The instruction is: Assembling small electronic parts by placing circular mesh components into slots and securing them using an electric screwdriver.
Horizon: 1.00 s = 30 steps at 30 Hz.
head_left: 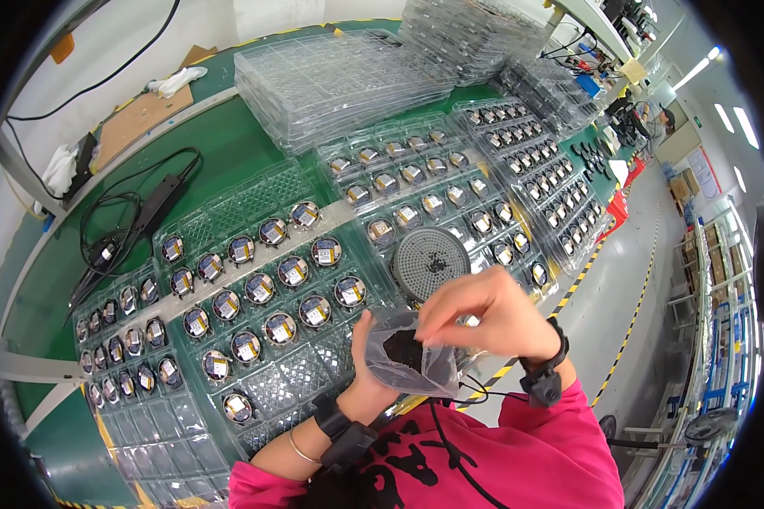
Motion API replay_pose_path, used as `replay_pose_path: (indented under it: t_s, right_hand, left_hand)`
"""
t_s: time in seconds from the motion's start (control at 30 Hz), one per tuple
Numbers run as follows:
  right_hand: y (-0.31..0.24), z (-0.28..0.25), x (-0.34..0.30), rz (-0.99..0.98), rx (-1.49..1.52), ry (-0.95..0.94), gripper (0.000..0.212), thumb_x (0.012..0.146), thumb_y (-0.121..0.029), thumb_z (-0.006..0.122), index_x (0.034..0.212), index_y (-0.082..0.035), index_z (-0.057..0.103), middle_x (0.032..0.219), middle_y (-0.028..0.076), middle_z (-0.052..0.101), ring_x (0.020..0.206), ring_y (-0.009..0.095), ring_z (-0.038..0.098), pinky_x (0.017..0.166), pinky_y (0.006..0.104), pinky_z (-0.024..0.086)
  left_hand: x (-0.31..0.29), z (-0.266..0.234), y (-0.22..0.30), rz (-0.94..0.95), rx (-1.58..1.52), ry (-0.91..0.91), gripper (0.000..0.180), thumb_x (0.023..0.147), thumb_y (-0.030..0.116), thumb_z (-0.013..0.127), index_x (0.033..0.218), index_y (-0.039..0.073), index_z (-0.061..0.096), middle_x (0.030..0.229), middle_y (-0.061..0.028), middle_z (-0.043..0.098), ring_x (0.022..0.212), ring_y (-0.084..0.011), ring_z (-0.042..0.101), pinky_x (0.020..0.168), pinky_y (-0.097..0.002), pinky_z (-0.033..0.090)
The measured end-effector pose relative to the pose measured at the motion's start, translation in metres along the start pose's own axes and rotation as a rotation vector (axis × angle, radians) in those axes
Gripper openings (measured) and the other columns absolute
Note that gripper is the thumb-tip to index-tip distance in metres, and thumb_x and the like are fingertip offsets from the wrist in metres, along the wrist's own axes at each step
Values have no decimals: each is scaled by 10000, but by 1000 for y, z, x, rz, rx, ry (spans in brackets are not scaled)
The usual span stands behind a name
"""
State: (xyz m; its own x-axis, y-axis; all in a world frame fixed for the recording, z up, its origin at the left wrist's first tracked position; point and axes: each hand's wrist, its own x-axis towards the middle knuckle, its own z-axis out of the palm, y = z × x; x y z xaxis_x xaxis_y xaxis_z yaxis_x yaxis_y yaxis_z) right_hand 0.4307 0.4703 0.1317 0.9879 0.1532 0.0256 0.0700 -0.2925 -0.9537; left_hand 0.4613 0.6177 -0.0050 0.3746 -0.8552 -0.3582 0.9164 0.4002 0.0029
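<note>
My left hand is closed round the side of a clear plastic bag, held upright close to my body. Dark, tiny parts lie in a heap inside it. At the bag's mouth, my right hand has its fingertips pinched together, right by the dark parts; what is between them is too small to tell. Just beyond the right hand, a round grey dish with a perforated face rests on the trays, with some small black pieces at its middle.
Clear trays of round electronic modules cover the green bench. Stacked empty trays stand at the back. A black cable with an elongated box lies at left. An aisle with striped floor tape runs along the right.
</note>
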Motion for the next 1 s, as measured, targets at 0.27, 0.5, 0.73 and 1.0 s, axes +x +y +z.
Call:
replay_pose_path:
  t_s: [0.27,0.5,0.73,1.0]
  right_hand:
    - [46,-37,13,190,-450,338,136,745,68,676,862,4,701,882,103,678,789,173,658,701,251,531]
    - [61,-36,13,124,-607,297,170,719,92,657,857,2,699,872,103,681,791,219,659,725,281,527]
    - [58,-37,15,76,-639,276,184,698,114,639,836,6,692,870,103,686,795,246,661,714,306,523]
    - [53,-34,14,89,-620,298,183,706,120,625,833,4,689,872,104,684,796,255,660,702,310,520]
  left_hand:
    - [0,-14,2,-17,-49,-77,653,874,604,397,1153,36,560,1131,-136,618,1031,-293,603,926,-447,463]
    - [4,-19,0,6,-41,-33,630,868,593,426,1144,44,565,1127,-129,620,1026,-287,606,915,-444,469]
    - [3,-19,0,-8,-64,-53,634,870,600,413,1139,47,565,1117,-127,624,1016,-288,611,909,-442,475]
    - [2,-17,-1,7,-28,-58,660,875,615,384,1152,42,560,1138,-133,617,1039,-291,605,926,-451,469]
